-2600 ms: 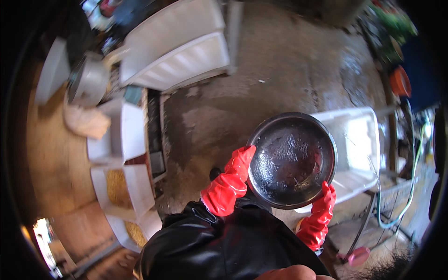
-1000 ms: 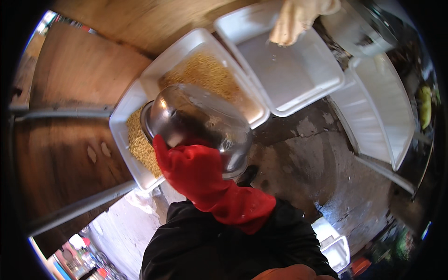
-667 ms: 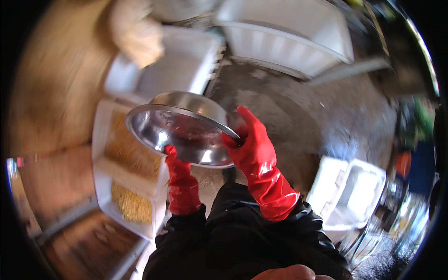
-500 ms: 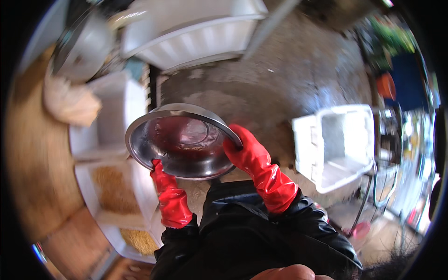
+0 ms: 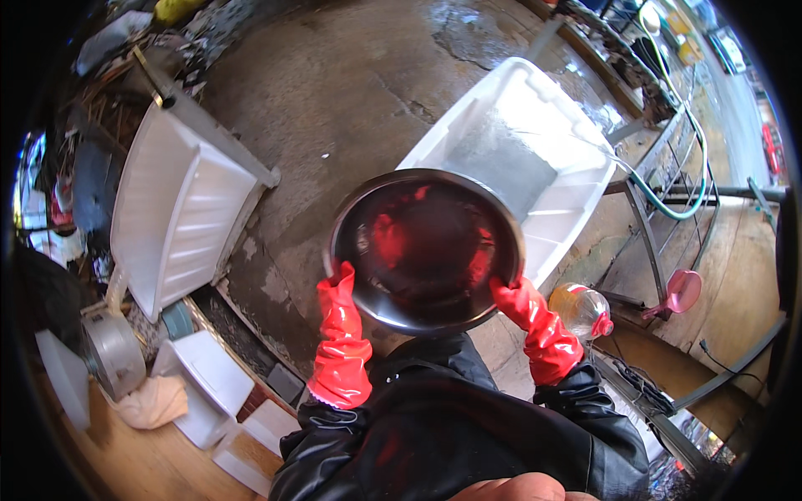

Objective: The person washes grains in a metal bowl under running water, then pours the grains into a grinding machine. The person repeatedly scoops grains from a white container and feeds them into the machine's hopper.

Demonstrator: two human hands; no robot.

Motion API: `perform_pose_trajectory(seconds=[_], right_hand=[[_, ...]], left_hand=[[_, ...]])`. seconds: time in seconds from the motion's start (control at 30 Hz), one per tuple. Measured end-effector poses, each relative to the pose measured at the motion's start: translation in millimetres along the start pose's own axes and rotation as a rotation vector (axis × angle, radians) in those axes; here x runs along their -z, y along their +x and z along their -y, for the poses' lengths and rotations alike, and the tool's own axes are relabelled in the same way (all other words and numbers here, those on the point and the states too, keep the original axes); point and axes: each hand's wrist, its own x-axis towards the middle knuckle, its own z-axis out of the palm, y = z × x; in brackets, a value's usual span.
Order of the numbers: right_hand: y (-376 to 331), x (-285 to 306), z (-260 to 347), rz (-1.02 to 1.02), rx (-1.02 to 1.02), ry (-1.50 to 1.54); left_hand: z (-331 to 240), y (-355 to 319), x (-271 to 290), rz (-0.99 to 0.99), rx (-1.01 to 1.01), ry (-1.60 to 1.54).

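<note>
A round stainless-steel basin [image 5: 418, 292] is held in front of me, its inside turned up and reflecting red. My left hand [image 5: 338, 317], in a long red rubber glove, grips its lower left rim. At the right rim my right hand [image 5: 528, 311] takes hold in a matching glove. The fingers of both hands are partly hidden by the basin. Just beyond the basin stands a large white plastic tub [image 5: 576, 179] with what looks like water in it; the basin covers its near left part in this view.
A big white bin [image 5: 188, 217] stands at the left, beside smaller white containers [image 5: 213, 371] and a metal pot [image 5: 113, 355]. On the right are a clear plastic jug [image 5: 576, 309], a pink scoop [image 5: 683, 290], a metal rack and a hose [image 5: 675, 213]. The concrete floor [image 5: 334, 92] looks wet.
My body has turned right, away from the white containers. The basin has gone from tilted to nearly level and now overlaps the white tub; both hands still grip it.
</note>
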Motion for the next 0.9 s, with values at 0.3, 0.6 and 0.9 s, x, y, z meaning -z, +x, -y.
perform_pose_trajectory(seconds=[0.3, 0.6, 0.9], right_hand=[[60.5, 71.2, -78.2, -0.522, -0.079, 0.193], [203.2, 81.9, -97.0, 0.352, -0.597, -0.438], [271.5, 22.2, -197.5, 0.310, -0.729, -0.212]], left_hand=[[-41.9, 37.6, -156.3, 0.538, -0.154, 0.539], [69.1, 174.7, -285.8, 0.667, -0.076, 0.870], [98.5, 229.8, -354.2, 0.644, 0.014, 0.922]])
